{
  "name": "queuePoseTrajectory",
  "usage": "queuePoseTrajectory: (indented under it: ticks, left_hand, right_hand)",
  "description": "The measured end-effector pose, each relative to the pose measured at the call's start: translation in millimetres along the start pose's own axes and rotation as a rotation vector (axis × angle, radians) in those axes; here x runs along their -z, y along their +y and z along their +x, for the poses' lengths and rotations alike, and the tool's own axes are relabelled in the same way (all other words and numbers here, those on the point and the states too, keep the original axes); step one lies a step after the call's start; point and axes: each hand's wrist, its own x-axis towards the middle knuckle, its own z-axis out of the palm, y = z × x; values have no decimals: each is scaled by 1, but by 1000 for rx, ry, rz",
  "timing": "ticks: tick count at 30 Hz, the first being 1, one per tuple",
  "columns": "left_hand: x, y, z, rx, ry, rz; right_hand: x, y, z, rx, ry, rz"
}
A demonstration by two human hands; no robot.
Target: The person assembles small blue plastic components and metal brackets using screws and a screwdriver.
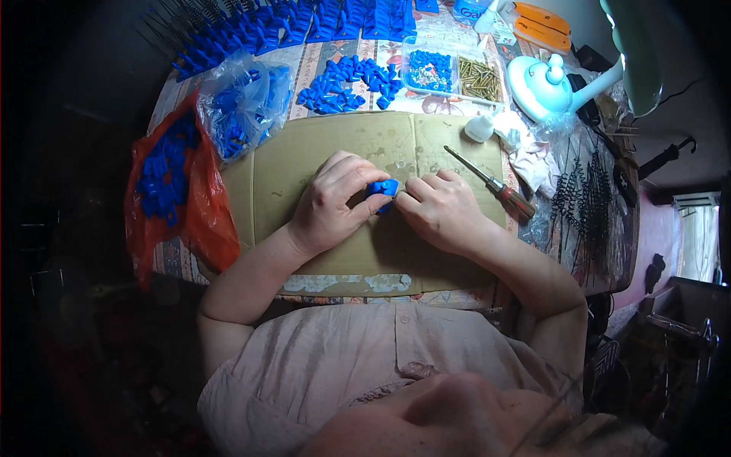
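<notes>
Between the thumb and fingers of my left hand (333, 196) is a small blue plastic part (387, 186), held above the cardboard sheet (320, 137). My right hand (443, 209) is closed in a pinch at the right side of this part. Whatever its fingertips grip, if anything, is too small and covered to make out. To the right of that hand, a screwdriver (496, 186) with a dark red handle lies slantwise on the cardboard.
Behind the cardboard are loose blue cones (344, 85) and a clear box (451, 93) of blue beads and brass screws. A red bag (209, 221) and clear bag (270, 91) of blue parts stand left. Right are a white bottle (479, 129), lamp (542, 90) and black springs (582, 194).
</notes>
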Motion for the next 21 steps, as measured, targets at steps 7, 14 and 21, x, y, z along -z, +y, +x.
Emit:
queuePoseTrajectory:
  ticks: [7,14,21]
  left_hand:
    - [2,0,-2,-1,-35,102]
    - [6,10,-2,-75,-93,265]
    - [5,10,-4,-77,-115,329]
  right_hand:
    - [-2,1,1,9,-8,-13]
    - [-4,0,2,20,14,0]
    - [-5,3,4,18,24,33]
